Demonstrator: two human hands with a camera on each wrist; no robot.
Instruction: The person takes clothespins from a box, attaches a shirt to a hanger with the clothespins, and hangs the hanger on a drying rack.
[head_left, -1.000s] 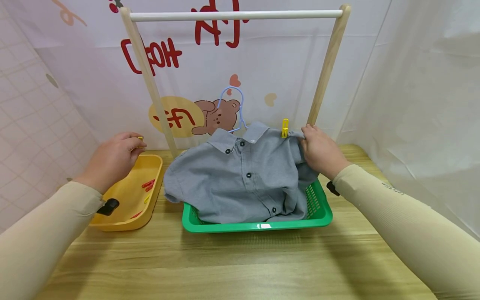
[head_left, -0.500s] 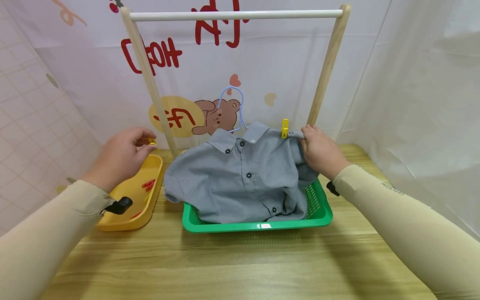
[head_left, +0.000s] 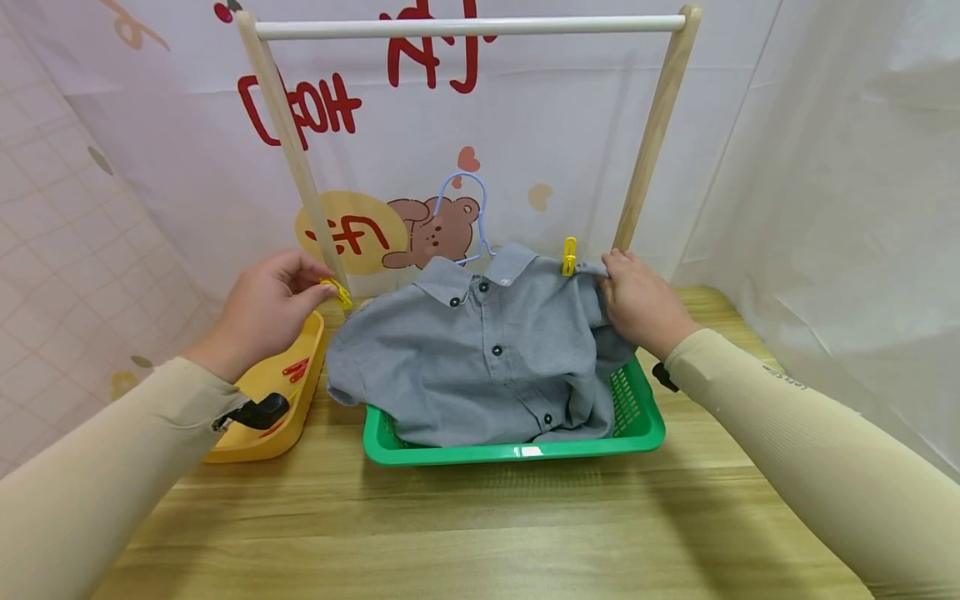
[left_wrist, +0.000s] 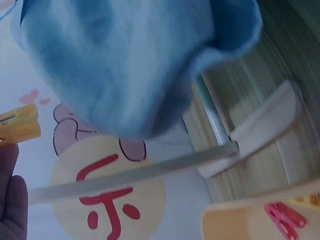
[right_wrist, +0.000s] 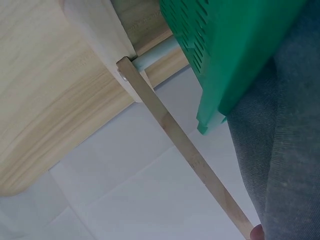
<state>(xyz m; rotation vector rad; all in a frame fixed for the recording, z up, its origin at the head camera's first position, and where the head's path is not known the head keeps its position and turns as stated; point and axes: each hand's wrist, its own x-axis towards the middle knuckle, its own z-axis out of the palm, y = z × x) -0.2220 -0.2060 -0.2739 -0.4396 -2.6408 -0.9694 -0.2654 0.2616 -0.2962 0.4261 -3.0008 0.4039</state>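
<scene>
My left hand (head_left: 266, 304) pinches a yellow clothespin (head_left: 337, 292) just left of a grey button-up shirt (head_left: 450, 358). In the left wrist view the same clothespin (left_wrist: 20, 125) shows at the fingertips, apart from the cloth. A light blue hanger (head_left: 483, 212) sticks up from the shirt's collar. The shirt's right shoulder bears another yellow clothespin (head_left: 569, 257). Beside it my right hand (head_left: 643, 302) grips the shirt's sleeve end; its fingertips are partly hidden by cloth. The lower shirt lies in a green basket (head_left: 517, 452).
A yellow tray (head_left: 258, 450) with several red and yellow clothespins (head_left: 296, 369) stands at the left, partly behind my left arm. Behind the basket rises a rack with wooden posts (head_left: 656, 133) and a white top bar (head_left: 465, 27). All stand on a wooden table (head_left: 480, 525).
My left hand has moved right with the yellow clothespin, from above the tray toward the shirt's left shoulder. The right hand and the shirt have stayed in place.
</scene>
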